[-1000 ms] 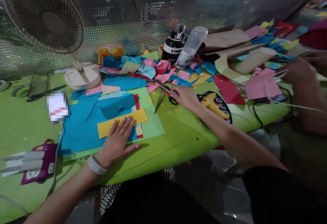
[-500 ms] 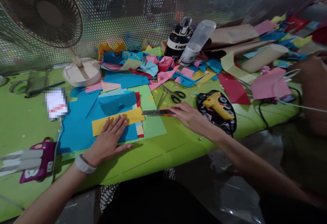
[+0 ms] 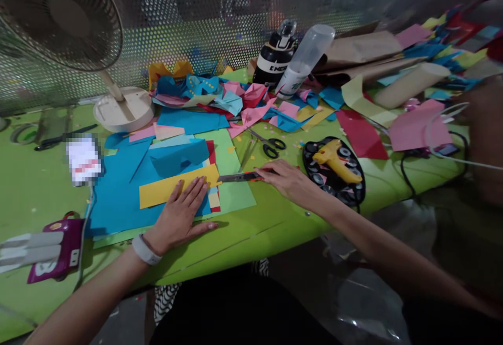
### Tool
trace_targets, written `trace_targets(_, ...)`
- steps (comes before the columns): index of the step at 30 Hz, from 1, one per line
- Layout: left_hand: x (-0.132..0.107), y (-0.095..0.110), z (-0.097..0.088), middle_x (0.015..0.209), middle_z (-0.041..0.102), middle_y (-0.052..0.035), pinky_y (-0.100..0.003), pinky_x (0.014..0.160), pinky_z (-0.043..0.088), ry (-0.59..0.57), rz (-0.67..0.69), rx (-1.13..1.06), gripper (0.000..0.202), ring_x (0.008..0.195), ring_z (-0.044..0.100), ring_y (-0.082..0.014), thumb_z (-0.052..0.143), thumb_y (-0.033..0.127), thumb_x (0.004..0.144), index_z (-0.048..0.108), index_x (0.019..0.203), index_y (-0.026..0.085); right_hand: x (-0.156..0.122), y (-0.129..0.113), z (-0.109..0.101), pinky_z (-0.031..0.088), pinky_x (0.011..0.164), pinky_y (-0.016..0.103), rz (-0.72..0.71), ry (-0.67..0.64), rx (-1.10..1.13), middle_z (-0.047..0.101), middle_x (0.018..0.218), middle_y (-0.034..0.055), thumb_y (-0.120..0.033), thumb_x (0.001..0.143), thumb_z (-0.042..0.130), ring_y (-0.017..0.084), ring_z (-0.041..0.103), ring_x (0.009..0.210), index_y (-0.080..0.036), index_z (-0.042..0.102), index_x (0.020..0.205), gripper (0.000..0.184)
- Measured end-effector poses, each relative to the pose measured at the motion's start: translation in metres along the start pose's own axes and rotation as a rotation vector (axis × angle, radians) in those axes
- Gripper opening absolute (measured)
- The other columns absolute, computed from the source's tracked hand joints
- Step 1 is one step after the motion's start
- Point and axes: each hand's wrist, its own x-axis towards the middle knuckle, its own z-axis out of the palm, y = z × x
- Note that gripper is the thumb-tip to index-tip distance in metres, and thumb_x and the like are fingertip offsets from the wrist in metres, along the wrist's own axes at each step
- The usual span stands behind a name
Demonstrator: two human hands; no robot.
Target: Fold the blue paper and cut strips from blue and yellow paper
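Observation:
My left hand (image 3: 183,214) lies flat on a yellow paper strip (image 3: 155,190), fingers spread, with the thumb stretched to the right. Beneath the strip is a large blue paper sheet (image 3: 113,203), with red, cream and light green paper (image 3: 238,195) showing at its right. In my right hand (image 3: 285,180) is a utility knife (image 3: 238,177) with a long blade and a black-and-orange handle, partly hidden by the fingers. Its tip meets the strip's right end. A folded blue paper piece (image 3: 178,156) sits just behind the strip.
Scissors (image 3: 271,148) lie behind my right hand, and a yellow glue gun (image 3: 334,159) rests on a black tray to its right. A fan (image 3: 123,109), bottles (image 3: 273,62), paper scraps and a phone (image 3: 83,159) surround the work. Another person's arm (image 3: 487,135) shows at right.
My left hand has slid right along the yellow strip, closer to the knife tip. My right hand still grips the knife, shifted slightly left. The view has moved a little.

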Motion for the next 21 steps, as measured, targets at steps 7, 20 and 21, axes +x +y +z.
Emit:
trace_targets(7,0.0004,0.0021,-0.0006,0.159,0.018,-0.0078,-0.047,0.119,0.007,0.011,-0.002,-0.019,0.091,0.146,0.017,-0.0259,0.034,0.07,0.088,-0.009,0.152,0.023,0.0015,0.0019,0.0062,0.053,0.083,0.043,0.002,-0.005,0.025,0.064,0.107,0.0143,-0.016,0.097,0.036,0.026,0.058,0.098,-0.017,0.062,0.123,0.037)
trace_targets(20,0.0005,0.0019,-0.0018,0.158,0.02,-0.0081,-0.046,0.119,0.008,0.001,-0.004,-0.027,0.09,0.146,0.016,-0.0252,0.032,0.071,0.088,-0.003,0.153,0.021,0.0017,0.0027,0.0051,0.053,0.084,0.042,-0.008,-0.04,0.033,0.062,0.103,0.0136,-0.008,0.094,0.035,0.025,0.058,0.097,-0.02,0.06,0.127,0.043)
trace_targets(21,0.0004,0.0018,-0.0016,0.158,0.021,-0.008,-0.046,0.119,0.008,0.007,-0.003,-0.029,0.09,0.146,0.017,-0.0252,0.032,0.071,0.088,-0.004,0.153,0.021,0.0012,0.0038,0.0052,0.053,0.084,0.042,-0.01,-0.043,0.039,0.062,0.104,0.0134,-0.007,0.093,0.036,0.024,0.058,0.097,-0.022,0.06,0.127,0.044)
